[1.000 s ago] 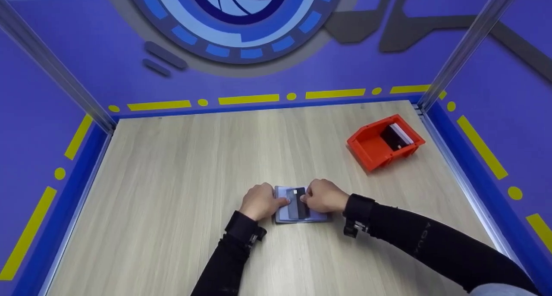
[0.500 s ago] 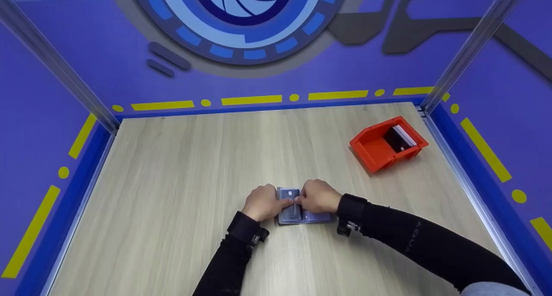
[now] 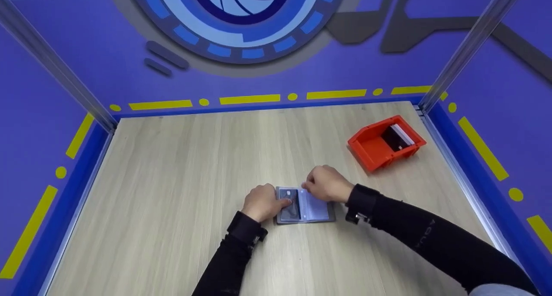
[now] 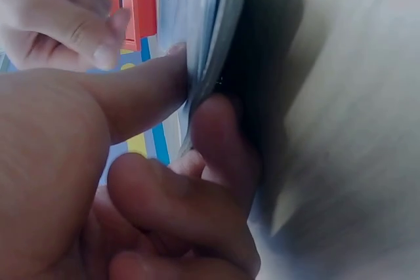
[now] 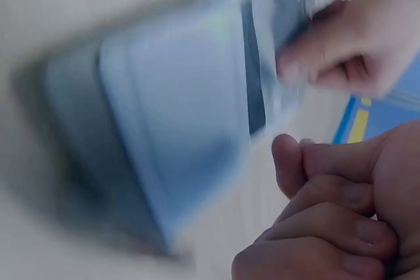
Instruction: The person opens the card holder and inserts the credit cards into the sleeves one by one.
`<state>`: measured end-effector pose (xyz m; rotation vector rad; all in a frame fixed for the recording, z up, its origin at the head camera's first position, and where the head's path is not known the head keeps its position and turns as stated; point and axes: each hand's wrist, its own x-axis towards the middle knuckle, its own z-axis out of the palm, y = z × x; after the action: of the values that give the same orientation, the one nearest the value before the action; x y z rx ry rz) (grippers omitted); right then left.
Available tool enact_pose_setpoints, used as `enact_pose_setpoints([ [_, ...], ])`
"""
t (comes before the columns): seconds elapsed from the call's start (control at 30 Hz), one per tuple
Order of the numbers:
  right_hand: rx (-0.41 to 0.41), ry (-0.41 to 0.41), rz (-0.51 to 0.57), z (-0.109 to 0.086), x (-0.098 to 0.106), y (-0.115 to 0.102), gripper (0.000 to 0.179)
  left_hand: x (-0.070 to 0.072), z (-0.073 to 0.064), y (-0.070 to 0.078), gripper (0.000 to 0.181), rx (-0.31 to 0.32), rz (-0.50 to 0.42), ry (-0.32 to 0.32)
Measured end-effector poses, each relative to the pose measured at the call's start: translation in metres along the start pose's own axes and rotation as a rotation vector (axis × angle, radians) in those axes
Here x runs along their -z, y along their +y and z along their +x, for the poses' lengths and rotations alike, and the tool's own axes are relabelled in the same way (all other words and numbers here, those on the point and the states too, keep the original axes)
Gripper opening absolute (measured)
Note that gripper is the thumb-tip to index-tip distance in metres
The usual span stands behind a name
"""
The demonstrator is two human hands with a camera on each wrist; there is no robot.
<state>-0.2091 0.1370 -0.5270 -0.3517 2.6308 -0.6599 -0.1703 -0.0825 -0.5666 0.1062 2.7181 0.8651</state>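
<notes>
A card holder (image 3: 316, 209) with clear plastic sleeves lies spread on the table, its grey cover showing at the edges. In its left sleeve sits a dark card (image 3: 295, 210) with a small light patch near the top. My left hand (image 3: 261, 202) pinches the left edge, thumb on top of the sleeve and fingers beneath, as the left wrist view shows. Over the upper right part of the holder hovers my right hand (image 3: 328, 184). Its fingers (image 5: 328, 221) are curled, thumb and forefinger tips together, and I see nothing between them in the right wrist view.
A red open-fronted bin (image 3: 373, 149) stands at the back right of the wooden table (image 3: 194, 166). Black and white flat pieces (image 3: 397, 137) lean inside its rear end. Blue-purple panels (image 3: 241, 86) border the table at the back and both sides.
The dark card has slid left into the left sleeve, pushed by my right hand. That hand has since left the card and moved up and right. My left hand keeps its hold.
</notes>
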Motion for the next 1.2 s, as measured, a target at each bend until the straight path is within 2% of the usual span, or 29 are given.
enact_pose_setpoints([
  [0.17,-0.008,0.019,-0.082,0.005,0.018,0.022,0.027,0.001,0.0,0.001,0.045,0.014,-0.034,-0.012],
  [0.37,-0.013,-0.087,-0.202,0.006,0.016,0.041,0.038,0.0,-0.002,-0.001,0.047,0.02,-0.043,-0.016],
  [0.47,0.024,-0.075,-0.22,0.007,0.012,0.042,0.038,0.0,-0.001,-0.001,0.048,0.011,-0.041,-0.006],
  [0.63,0.07,-0.054,-0.24,0.01,0.009,0.038,0.026,-0.001,0.001,-0.001,0.048,0.013,-0.041,-0.009],
  [0.83,0.086,-0.096,-0.262,0.012,0.011,0.033,0.022,-0.001,0.002,0.0,0.045,0.013,-0.037,-0.01],
  [0.97,0.064,-0.113,-0.244,0.012,0.012,0.032,0.019,-0.001,0.002,-0.001,0.044,0.001,-0.037,-0.005],
  [1.07,0.081,-0.124,-0.229,0.014,0.013,0.034,0.014,-0.002,0.002,-0.001,0.044,0.003,-0.035,-0.003],
  [1.2,0.08,-0.192,-0.196,0.016,0.015,0.037,0.008,-0.002,0.001,-0.001,0.044,0.007,-0.037,-0.002],
])
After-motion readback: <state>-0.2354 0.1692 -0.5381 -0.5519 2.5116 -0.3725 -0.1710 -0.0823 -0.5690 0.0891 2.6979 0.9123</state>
